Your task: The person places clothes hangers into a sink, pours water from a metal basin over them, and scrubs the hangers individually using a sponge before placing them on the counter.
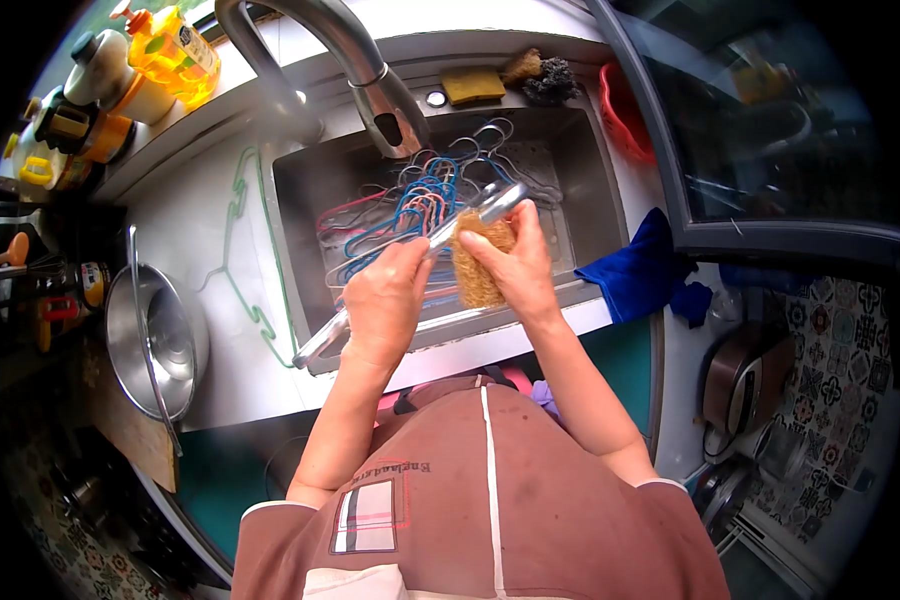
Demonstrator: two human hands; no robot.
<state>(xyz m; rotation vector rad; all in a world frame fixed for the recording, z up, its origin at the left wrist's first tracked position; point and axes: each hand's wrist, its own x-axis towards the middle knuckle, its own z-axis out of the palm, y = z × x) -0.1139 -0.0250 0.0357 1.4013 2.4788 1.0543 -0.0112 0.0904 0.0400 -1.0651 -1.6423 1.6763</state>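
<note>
A shiny metal tube [330, 335] slants across the front of the sink, its lower left end over the counter. My left hand [388, 295] is closed round its middle. In my right hand [515, 262] is a tan, rough-textured scrubbing sponge [478, 275], pressed against the upper part of the tube. Beneath both hands, the steel sink [595, 170] holds a tangle of blue, pink and grey clothes hangers [425, 195]. A green hanger [232, 265] lies on the counter left of the sink.
The grey faucet [385, 100] arches over the sink's back edge. A steel bowl [195, 320] stands at the left. Soap bottles [175, 55] line the back left. A yellow sponge [473, 86] and a red basin [620, 115] sit behind. A blue cloth [635, 270] hangs at the right.
</note>
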